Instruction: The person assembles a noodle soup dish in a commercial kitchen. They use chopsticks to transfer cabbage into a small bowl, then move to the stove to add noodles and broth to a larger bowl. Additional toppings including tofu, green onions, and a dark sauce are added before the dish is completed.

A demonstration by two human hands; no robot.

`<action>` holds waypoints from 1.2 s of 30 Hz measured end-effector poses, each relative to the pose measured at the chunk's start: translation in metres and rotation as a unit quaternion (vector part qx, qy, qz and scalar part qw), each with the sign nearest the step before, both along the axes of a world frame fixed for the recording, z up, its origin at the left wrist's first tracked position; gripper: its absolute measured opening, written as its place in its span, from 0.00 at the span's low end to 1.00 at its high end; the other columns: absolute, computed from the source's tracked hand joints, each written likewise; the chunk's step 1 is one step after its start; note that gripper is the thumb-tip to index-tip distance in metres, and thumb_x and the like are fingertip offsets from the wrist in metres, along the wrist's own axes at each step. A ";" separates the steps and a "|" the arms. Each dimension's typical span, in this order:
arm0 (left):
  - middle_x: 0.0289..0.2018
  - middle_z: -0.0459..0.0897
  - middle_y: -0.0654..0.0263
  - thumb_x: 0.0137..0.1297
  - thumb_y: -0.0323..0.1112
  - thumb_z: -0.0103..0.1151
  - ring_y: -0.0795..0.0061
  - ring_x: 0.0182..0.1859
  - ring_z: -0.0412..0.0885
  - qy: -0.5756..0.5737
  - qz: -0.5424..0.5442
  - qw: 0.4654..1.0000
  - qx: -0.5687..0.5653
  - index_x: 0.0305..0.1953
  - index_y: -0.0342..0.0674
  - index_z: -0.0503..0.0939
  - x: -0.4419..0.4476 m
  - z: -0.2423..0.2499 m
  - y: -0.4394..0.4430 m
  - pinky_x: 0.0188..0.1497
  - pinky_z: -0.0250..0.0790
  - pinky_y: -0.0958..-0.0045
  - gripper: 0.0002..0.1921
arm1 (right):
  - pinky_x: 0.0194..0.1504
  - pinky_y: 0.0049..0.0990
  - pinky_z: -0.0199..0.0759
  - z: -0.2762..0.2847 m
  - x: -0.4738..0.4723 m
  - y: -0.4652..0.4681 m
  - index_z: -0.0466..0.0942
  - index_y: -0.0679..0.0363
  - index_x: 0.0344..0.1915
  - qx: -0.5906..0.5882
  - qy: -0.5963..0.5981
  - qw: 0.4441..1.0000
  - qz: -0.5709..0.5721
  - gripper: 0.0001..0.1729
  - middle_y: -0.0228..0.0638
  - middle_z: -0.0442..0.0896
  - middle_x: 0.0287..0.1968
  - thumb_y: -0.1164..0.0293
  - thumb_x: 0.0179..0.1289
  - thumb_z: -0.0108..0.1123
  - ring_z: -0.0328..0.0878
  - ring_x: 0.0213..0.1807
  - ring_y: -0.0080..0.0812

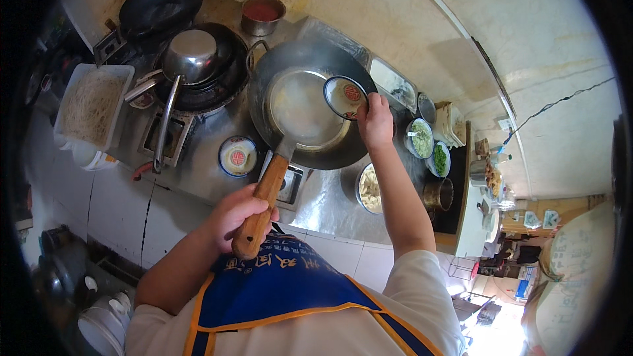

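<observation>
My left hand (pixel 242 212) grips a wooden handle (pixel 264 202). Its metal neck reaches over the near rim of a large dark wok (pixel 267 84); I cannot tell what the neck joins below. Pale, steaming liquid (pixel 309 104) lies in the wok's bottom. In my right hand (pixel 376 121) is a blue-rimmed bowl (pixel 341 94) with a red mark inside, over the wok's right side. A similar bowl (pixel 238 157) stands on the steel counter left of the handle. Partly behind my right forearm is a bowl of pale food (pixel 370 189).
An upturned saucepan (pixel 190 54) rests on another wok (pixel 227 49) at left, beside a tub of noodles (pixel 94 104). A black pan (pixel 163 5) leans behind. A pot of red contents (pixel 262 12) stands near the wall. Bowls of chopped greens (pixel 439 158) and pale green shreds (pixel 421 139) sit at right.
</observation>
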State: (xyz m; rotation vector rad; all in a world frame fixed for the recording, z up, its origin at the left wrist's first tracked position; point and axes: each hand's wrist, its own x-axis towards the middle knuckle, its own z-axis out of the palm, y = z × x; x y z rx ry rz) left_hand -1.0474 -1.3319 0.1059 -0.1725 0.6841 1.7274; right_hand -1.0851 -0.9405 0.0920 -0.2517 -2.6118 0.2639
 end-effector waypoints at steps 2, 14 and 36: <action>0.39 0.79 0.57 0.70 0.32 0.49 0.70 0.33 0.77 0.007 -0.001 1.000 0.009 0.59 0.41 0.66 0.002 0.001 0.002 0.32 0.73 0.68 0.17 | 0.38 0.49 0.76 -0.005 0.011 0.004 0.73 0.58 0.41 0.024 -0.036 0.999 0.025 0.08 0.49 0.77 0.38 0.72 0.62 0.59 0.79 0.37 0.57; 0.41 0.77 0.55 0.69 0.40 0.53 0.73 0.27 0.75 -0.024 0.054 0.996 0.071 0.61 0.34 0.65 0.015 -0.006 0.010 0.21 0.70 0.73 0.24 | 0.36 0.51 0.76 -0.011 0.051 0.012 0.71 0.58 0.39 0.043 -0.091 0.994 0.040 0.07 0.50 0.76 0.41 0.72 0.62 0.57 0.79 0.35 0.59; 0.34 0.80 0.70 0.74 0.39 0.54 0.81 0.26 0.70 0.080 0.327 0.915 -0.221 0.54 0.44 0.75 -0.003 -0.050 -0.091 0.24 0.59 0.79 0.12 | 0.27 0.27 0.79 -0.039 0.122 -0.058 0.67 0.62 0.39 -0.637 0.133 0.747 -0.135 0.06 0.36 0.77 0.32 0.77 0.70 0.56 0.78 0.27 0.26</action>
